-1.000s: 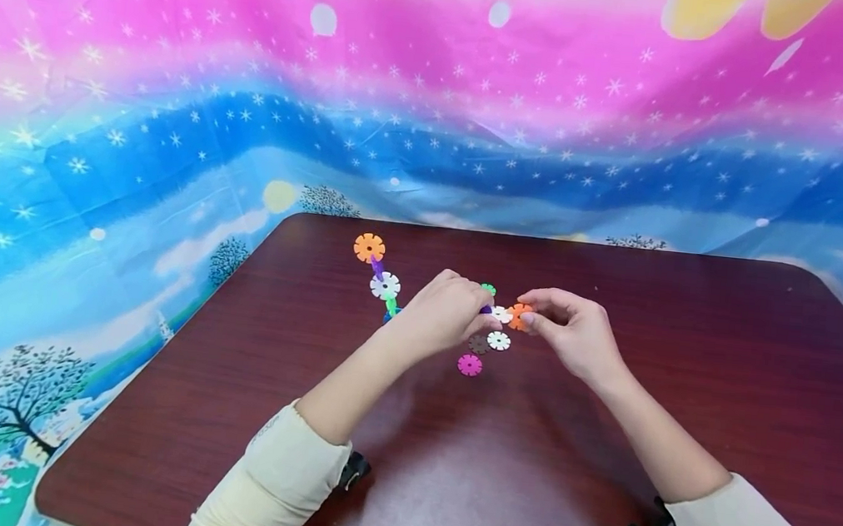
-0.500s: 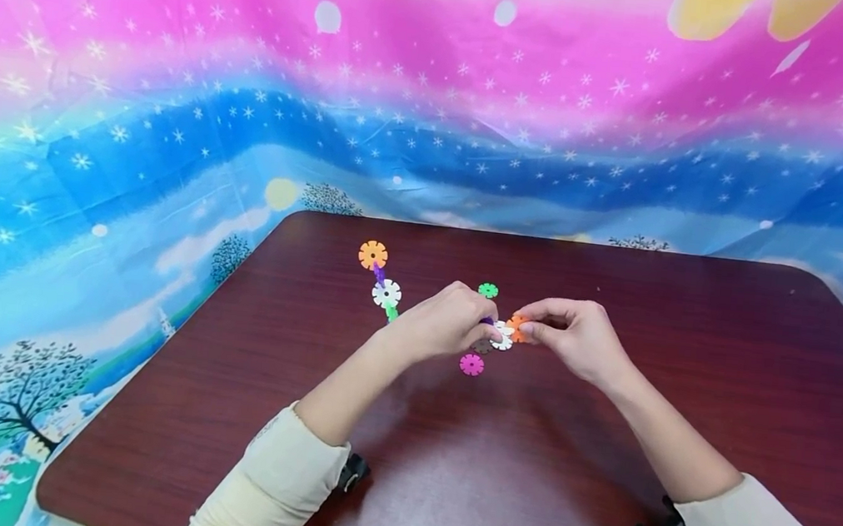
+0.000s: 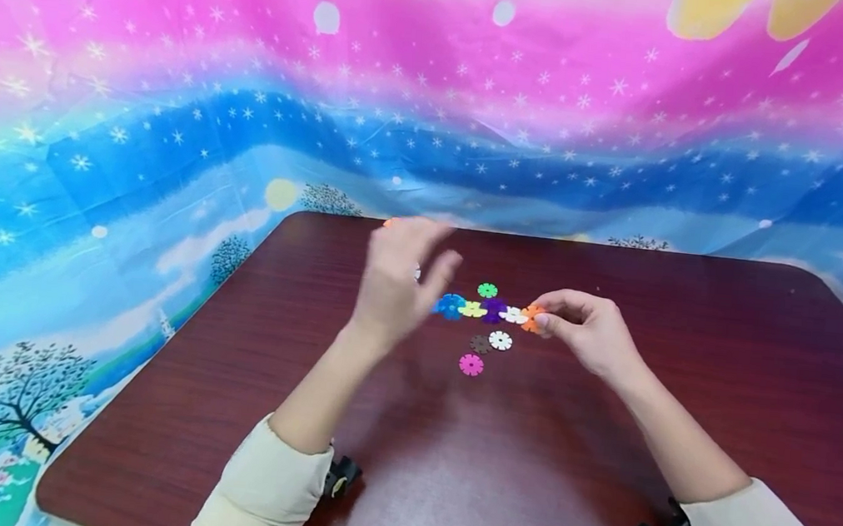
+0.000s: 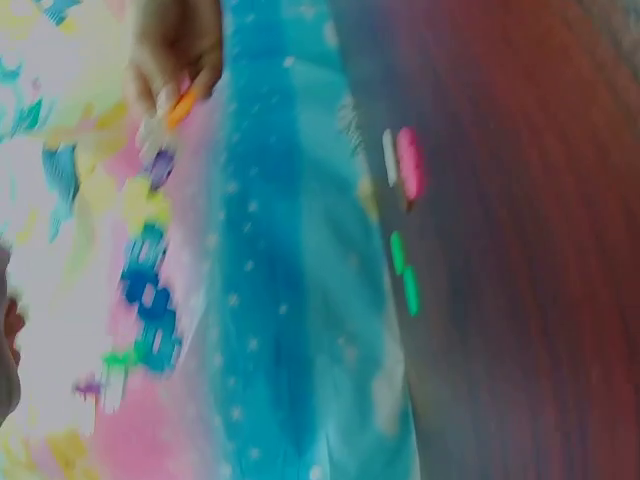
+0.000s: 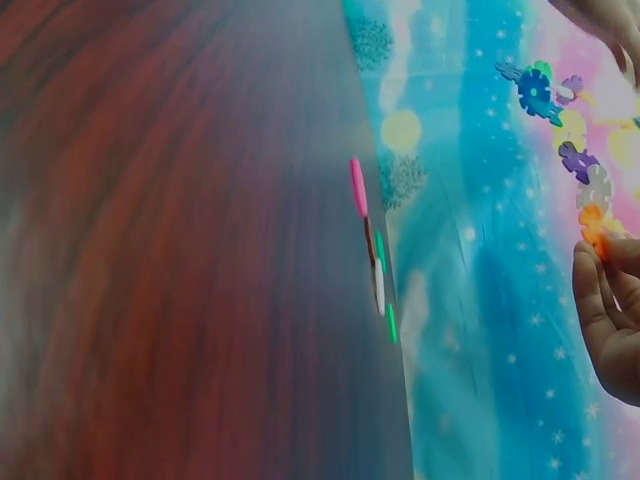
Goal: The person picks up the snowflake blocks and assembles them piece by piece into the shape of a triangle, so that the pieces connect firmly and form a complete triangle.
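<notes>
My right hand pinches the orange notched disc at the right end of a chain of interlocking plastic discs. From there the chain runs left through a white disc, a purple disc, a yellow disc and blue discs. Held up off the table, it shows green and purple pieces at its far end in the left wrist view. My left hand, blurred, is raised beside the far end with thumb and fingers apart, nothing between them. It hides most of that end in the head view.
Loose discs lie on the dark wooden table: a green disc, a white one, a brown one and a pink one. A second green piece shows in the wrist views. A printed cloth hangs behind.
My left hand has let go of the chain's middle and moved left and up, uncovering the purple, yellow and blue discs. The right hand keeps its pinch, slightly higher and further right.
</notes>
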`<act>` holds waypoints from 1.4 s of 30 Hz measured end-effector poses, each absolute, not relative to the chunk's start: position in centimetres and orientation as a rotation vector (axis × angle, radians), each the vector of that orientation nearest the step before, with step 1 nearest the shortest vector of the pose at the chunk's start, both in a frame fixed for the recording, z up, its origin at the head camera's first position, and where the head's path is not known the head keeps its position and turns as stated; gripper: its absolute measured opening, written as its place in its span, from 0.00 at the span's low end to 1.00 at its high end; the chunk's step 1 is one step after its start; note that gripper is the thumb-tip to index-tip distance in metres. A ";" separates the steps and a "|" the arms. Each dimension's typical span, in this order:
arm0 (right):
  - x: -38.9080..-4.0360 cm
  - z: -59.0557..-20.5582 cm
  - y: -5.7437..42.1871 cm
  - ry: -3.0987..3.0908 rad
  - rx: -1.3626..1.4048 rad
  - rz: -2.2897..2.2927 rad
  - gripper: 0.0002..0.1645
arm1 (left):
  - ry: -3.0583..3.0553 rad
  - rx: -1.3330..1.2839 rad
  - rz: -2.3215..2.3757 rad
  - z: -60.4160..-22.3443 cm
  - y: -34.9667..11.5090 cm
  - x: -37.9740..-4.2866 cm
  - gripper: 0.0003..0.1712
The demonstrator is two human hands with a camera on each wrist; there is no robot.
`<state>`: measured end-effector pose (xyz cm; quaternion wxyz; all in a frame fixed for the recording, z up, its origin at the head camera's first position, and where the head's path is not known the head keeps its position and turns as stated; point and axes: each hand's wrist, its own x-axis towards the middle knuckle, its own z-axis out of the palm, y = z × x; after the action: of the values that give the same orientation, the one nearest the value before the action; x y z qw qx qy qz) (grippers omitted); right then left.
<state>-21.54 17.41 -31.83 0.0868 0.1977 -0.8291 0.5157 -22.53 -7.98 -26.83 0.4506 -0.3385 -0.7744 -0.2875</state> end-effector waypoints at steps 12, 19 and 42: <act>-22.2 -31.8 18.9 -2.488 0.536 1.491 0.10 | -2.130 -0.254 -1.830 -26.6 -11.6 -23.3 0.14; -23.5 -31.9 18.3 -2.476 0.507 1.486 0.10 | -2.060 -0.424 -1.888 -26.7 -11.8 -22.8 0.10; -28.8 -35.0 15.0 -3.198 0.885 0.626 0.18 | -1.945 -0.248 -1.675 -26.5 -13.2 -21.3 0.08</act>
<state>-28.81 15.01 -34.99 -0.1173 0.2604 -0.9405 0.1841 -21.27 -13.16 -26.46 0.2776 -0.0924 -0.7246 -0.6240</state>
